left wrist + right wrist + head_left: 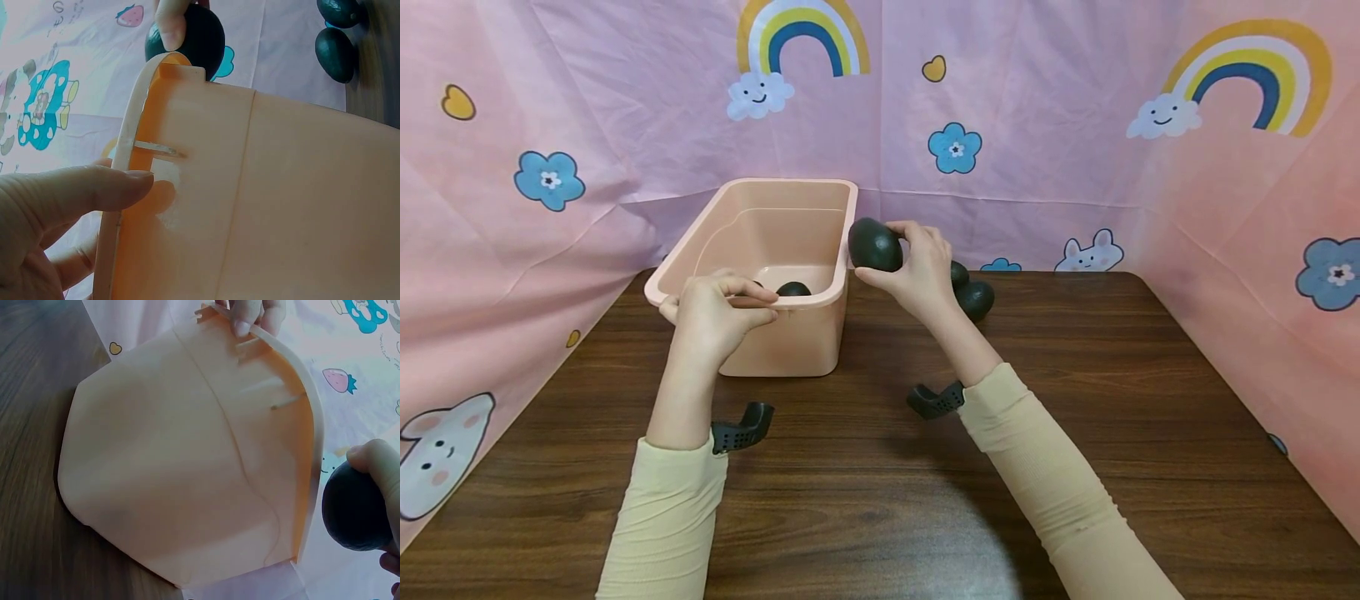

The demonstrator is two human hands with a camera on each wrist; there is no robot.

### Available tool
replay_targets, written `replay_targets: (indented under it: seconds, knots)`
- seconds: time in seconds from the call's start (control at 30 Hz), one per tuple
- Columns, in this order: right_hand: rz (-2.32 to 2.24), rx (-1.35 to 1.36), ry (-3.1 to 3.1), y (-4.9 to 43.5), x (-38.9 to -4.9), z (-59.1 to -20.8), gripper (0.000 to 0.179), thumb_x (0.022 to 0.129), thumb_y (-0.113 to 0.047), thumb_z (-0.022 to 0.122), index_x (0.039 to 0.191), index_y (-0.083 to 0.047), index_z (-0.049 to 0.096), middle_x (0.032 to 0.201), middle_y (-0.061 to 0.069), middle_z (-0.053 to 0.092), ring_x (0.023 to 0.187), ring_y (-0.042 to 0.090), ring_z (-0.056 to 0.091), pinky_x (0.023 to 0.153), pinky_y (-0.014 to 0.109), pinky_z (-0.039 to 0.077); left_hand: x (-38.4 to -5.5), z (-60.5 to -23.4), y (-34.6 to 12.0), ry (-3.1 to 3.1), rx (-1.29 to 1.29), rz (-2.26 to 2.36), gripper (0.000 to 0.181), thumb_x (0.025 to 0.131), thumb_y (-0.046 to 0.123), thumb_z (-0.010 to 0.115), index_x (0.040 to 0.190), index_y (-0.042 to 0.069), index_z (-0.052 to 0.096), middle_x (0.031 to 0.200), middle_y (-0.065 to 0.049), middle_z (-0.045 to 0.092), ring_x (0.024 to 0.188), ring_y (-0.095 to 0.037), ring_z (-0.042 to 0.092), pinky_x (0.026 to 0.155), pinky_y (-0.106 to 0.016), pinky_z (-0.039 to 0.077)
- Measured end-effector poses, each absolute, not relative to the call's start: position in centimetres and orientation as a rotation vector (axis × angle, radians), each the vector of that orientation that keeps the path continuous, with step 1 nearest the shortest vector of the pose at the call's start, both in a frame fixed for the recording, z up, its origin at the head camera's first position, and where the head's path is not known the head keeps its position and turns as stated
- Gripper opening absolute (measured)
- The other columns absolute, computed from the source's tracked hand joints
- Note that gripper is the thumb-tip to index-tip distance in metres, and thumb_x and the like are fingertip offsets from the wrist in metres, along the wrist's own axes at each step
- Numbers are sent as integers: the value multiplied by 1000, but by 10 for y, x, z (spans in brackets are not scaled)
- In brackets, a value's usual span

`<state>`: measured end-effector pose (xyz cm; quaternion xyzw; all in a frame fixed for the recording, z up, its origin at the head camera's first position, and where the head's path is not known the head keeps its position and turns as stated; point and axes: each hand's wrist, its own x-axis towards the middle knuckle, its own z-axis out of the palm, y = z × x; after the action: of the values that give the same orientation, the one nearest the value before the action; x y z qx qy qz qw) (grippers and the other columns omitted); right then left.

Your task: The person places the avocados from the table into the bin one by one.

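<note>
The held avocado [872, 244] sits in the right hand [921, 267], poking out from the thumb and fingers toward 9 to 10 o'clock in the head view. The relation that counts is avocado to rim: it stands just beside the right-hand edge of the peach tub [790, 346], and the tub's mouth lies at 9 o'clock from it. In the right wrist view it appears above the height of the rim, on the outer side; whether it touches the edge I cannot tell. Its long axis, as far as it shows, runs from about 10 to 4 o'clock, so one end points toward the tub.

The right hand's grip is spread about as wide as the fruit, thumb on the near underside and fingers on the upper far side. The left hand [703, 312] is at about 8 o'clock from the held avocado and farther from it; it pinches the tub's near rim in a narrow grip, thumb outside.

Inside the tub an avocado on the bottom [793, 288] shows over the near rim, at 8 o'clock from the held one. Two loose avocados [975, 301] lie at 4 o'clock on the brown table [850, 500], behind the right wrist and partly hidden by it.
</note>
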<state>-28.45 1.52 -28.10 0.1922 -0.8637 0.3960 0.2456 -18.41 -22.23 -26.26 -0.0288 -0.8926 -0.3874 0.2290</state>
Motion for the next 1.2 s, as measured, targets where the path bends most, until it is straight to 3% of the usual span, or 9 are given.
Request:
replay_targets:
  seconds: [1.2]
  knots:
    - [1055, 605, -2399, -21, -275, -258, 67, 71, -42, 83, 125, -10, 59, 117, 1, 62, 115, 19, 42, 98, 38, 28, -184, -261, -223, -2459, -84, -1052, 17, 68, 7, 85, 84, 7, 77, 96, -7, 68, 104, -23, 51, 93, -55, 2]
